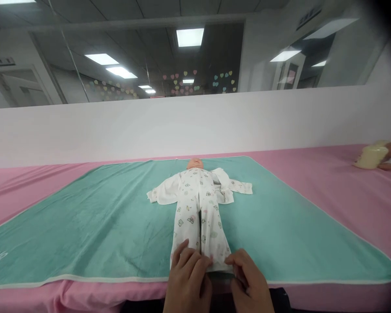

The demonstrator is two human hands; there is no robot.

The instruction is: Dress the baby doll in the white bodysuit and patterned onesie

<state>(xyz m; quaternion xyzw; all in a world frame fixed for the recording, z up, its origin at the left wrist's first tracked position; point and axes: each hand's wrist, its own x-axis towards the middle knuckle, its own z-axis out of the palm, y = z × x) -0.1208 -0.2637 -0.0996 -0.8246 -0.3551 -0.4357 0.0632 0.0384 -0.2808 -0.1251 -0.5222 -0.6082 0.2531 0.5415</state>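
A baby doll (195,163) lies on its back, head at the far end. Spread around its body is a white printed baby top (169,189), sleeves out to both sides. White printed baby trousers (192,213) lie over the doll, legs pointing towards me. My left hand (189,271) is closed at the lower end of the left trouser leg, its fingers bent over the cloth. At the outer corner of the other leg's hem, my right hand (246,278) pinches the fabric between thumb and fingers. The doll's legs are hidden.
A green blanket (117,234) with a pale edge lies under the doll on a pink cover (316,169). At the far right, another doll in pale yellow clothing (371,155) is partly visible. A white wall (150,130) with windows above stands behind.
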